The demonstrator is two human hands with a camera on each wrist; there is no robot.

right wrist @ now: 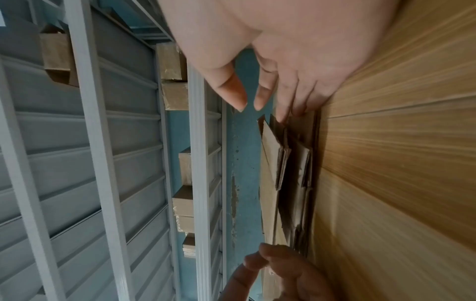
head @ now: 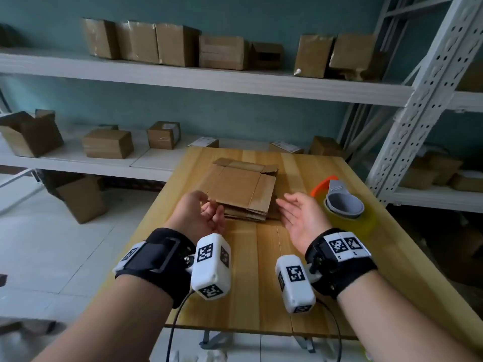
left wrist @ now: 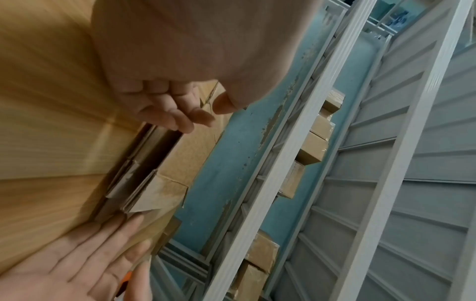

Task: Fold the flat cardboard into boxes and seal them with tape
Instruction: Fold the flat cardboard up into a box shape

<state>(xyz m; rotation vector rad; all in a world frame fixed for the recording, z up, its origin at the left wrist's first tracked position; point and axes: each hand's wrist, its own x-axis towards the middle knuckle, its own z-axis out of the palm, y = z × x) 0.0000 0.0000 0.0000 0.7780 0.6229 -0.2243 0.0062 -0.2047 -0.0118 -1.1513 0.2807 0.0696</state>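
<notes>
A stack of flat cardboard sheets [head: 243, 189] lies on the wooden table [head: 256, 288], towards its far side. My left hand [head: 210, 201] is at the stack's near left corner, thumb above the top sheet and loosely curved fingers [left wrist: 177, 118] touching the edge. My right hand [head: 288, 207] stands open beside the stack's near right edge, palm facing left, its fingers [right wrist: 291, 106] reaching the sheet edges [right wrist: 283, 163]. A tape dispenser [head: 345, 205] with an orange handle and a yellowish tape roll sits just right of my right hand. Neither hand holds anything.
White metal shelves [head: 209, 79] behind the table carry several folded brown boxes [head: 167, 44]. A perforated rack upright [head: 418, 105] rises at the right. More boxes sit on the floor at the left [head: 81, 199]. The table's near half is bare wood.
</notes>
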